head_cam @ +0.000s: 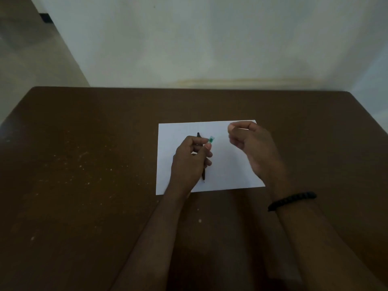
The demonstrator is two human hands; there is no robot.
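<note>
1. Green piece is pinched by the left hand, just above the white paper.
2. Black pen runs under that hand.
3. Right hand hovers alongside, fingers curled. I can't tell if it holds anything.

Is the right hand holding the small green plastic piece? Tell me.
No, the left hand pinches that small green plastic piece; the right hand is apart from it.
</note>
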